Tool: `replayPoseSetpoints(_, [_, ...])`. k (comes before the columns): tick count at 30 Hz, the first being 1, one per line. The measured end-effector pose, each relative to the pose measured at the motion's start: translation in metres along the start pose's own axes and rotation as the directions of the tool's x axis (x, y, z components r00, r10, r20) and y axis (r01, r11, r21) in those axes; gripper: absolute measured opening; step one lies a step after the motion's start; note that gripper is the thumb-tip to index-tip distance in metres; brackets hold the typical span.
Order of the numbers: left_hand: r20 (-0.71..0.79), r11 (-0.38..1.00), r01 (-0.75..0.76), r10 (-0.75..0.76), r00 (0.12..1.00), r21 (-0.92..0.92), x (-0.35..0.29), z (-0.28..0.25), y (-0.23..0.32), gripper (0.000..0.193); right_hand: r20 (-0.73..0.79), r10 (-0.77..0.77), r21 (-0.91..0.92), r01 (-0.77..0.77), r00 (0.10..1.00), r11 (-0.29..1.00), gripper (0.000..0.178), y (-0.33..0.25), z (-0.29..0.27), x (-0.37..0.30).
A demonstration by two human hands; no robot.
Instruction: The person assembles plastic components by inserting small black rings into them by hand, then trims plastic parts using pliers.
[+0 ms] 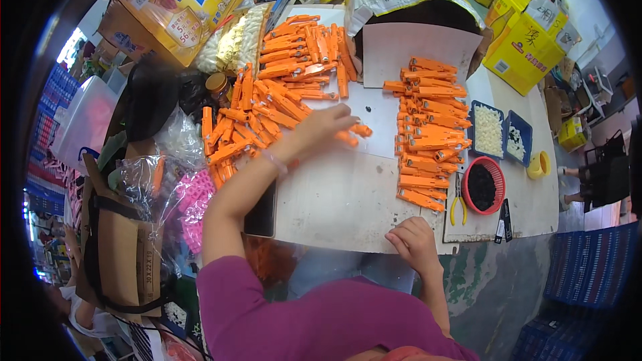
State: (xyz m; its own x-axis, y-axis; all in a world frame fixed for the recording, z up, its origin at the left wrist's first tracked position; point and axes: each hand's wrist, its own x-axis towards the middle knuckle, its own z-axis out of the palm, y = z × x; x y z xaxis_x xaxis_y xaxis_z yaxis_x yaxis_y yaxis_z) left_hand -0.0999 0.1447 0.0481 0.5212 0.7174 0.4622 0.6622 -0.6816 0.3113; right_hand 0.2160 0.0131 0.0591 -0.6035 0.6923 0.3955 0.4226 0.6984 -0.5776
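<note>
My left hand reaches out over the white table and lies on the edge of a big loose heap of orange plastic pieces, with one orange piece under its fingertips. My right hand rests with curled fingers on the table's near edge, holding nothing that I can see. A neater stack of orange pieces lies to the right of the middle of the table.
Right of the stack stand two blue trays of small white parts, a red bowl of black parts and yellow-handled pliers. Yellow cartons and clear bags ring the table. A dark phone lies at the left edge.
</note>
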Motion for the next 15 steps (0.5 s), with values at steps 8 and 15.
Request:
replayPoseSetpoints(8, [0.014,0.151,0.299,-0.874,0.485,-0.942,-0.058,-0.019,0.122,0.034,-0.097,-0.082,0.033,0.085,0.992,0.996,0.013,0.015,0.039,0.124])
replayPoseSetpoints(15, [-0.003,-0.011,-0.058,-0.97,0.244,-0.998,-0.093,0.017,0.138,0.04,0.13,-0.224,-0.003,0.226,0.966,0.974,0.038,0.012,0.165,0.247])
